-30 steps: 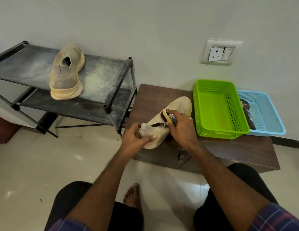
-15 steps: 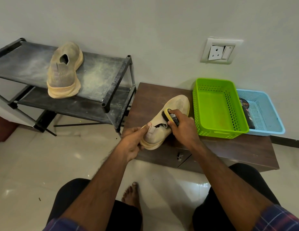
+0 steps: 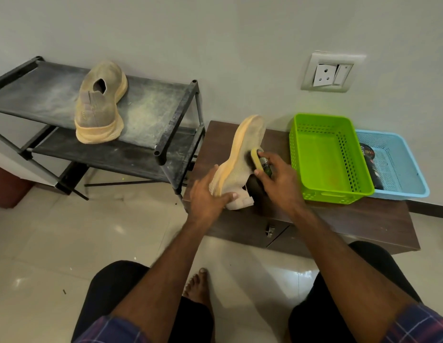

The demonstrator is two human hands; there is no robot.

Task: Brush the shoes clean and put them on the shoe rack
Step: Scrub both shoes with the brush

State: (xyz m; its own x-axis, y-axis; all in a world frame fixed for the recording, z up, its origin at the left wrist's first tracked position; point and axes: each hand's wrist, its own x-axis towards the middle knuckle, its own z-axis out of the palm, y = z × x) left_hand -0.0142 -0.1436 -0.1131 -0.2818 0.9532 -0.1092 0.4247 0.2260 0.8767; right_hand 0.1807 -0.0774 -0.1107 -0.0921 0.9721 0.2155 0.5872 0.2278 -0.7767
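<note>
Shoe tipped on its side at the cabinet's front-left corner, long axis running front to back, toe toward the wall, sole facing left. Left hand grips the heel; right hand grips a yellow brush against the upper. Second shoe on the shoe rack's top shelf, toe toward the wall. Green basket just right of the hands. Brush label unreadable.
</note>
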